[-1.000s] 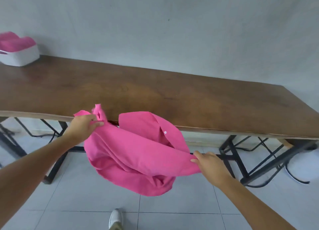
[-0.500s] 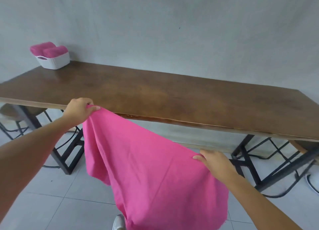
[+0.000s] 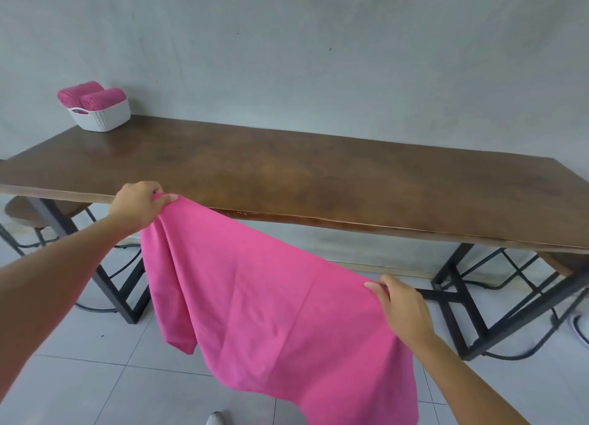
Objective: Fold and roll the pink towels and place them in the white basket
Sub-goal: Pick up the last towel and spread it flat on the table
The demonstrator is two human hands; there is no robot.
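Together left hand [image 3: 137, 206], right hand [image 3: 403, 306] pinch pink towel [image 3: 271, 297] top edge.

A long brown wooden table [image 3: 287, 176] on black metal legs [image 3: 452, 300] stands against a plain grey wall [image 3: 318, 58]; pale floor tiles [image 3: 95, 377] below.

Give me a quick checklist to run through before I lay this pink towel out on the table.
1. The left hand pinches a corner of the pink towel: ok.
2. The right hand pinches the opposite top edge: ok.
3. Cloth hangs flat: not ok, a fold droops under the left hand.
4. Lower hem off the floor: cannot tell, it leaves the frame.
5. The white basket is out of the way on the table: ok, far left corner.
6. Room in the basket: cannot tell, two rolled towels fill its top.
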